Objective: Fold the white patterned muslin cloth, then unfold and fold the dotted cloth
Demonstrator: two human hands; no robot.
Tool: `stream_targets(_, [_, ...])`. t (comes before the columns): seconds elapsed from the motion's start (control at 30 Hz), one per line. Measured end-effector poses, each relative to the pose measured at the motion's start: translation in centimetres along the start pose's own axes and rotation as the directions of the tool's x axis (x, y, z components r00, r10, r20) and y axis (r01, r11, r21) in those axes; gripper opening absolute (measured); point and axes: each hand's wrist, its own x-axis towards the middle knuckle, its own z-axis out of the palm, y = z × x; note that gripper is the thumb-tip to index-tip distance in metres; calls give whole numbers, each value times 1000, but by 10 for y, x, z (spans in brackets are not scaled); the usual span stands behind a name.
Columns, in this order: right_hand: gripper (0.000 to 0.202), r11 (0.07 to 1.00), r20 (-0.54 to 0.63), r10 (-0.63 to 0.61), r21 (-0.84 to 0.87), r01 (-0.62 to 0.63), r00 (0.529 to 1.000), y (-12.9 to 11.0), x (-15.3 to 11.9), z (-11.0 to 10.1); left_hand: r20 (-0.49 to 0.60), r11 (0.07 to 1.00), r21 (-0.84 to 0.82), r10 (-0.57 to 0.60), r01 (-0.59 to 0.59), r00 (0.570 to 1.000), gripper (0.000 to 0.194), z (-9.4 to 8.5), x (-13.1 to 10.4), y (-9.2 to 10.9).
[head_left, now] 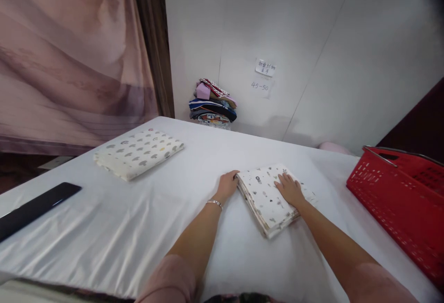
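Note:
A folded white cloth with small grey and dark prints (pixel 267 196) lies on the white-covered table (pixel 194 164), right of centre. My left hand (pixel 229 183), a silver bracelet at its wrist, has its fingers closed on the cloth's upper left corner. Spread flat on top of the cloth, near its right side, is my right hand (pixel 290 190). Farther left lies another folded cloth, cream with grey shapes (pixel 140 152), which neither hand touches.
A red perforated basket (pixel 402 201) stands at the right. At the left edge lies a dark flat object (pixel 38 207). Behind the table are stacked folded fabrics (pixel 213 104), a wall with paper notes (pixel 265 68) and a pinkish curtain (pixel 69 53).

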Motion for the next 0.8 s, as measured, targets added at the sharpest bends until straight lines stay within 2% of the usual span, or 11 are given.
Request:
stream_targets(0.13, [53, 1000, 49, 23, -1, -23, 999, -2, 1, -4, -40, 999, 36, 10, -9, 999, 33, -3, 1, 6])
stream_targets(0.33, [53, 1000, 57, 13, -15, -13, 998, -6, 2, -5, -144, 985, 126, 140, -122, 980, 31, -7, 5, 7])
stream_targets(0.4, [54, 1000, 50, 9, -4, -8, 999, -7, 3, -4, -132, 981, 159, 132, -111, 982, 32, -7, 6, 2])
stream_targets(0.53, [55, 999, 35, 8, 34, -9, 999, -7, 4, -2, -21, 980, 193, 41, -36, 999, 32, -9, 9, -8])
stream_targets(0.6, [55, 999, 31, 0, 50, -2, 1000, -7, 4, -3, -32, 987, 160, 27, -22, 999, 35, -10, 10, -7])
stream_targets(0.67, [55, 998, 36, -5, 57, 3, 999, -9, 2, -6, -108, 988, 139, 90, -75, 990, 41, -11, 9, 2])
stream_targets(0.73, [56, 998, 59, -2, 61, -2, 998, -10, 1, -8, -161, 962, 182, 234, -204, 959, 46, -8, 4, 15])
stream_targets(0.8, [57, 998, 88, 3, 66, -9, 996, -10, 0, -11, -91, 893, 278, 392, -355, 915, 44, 0, -3, 28])
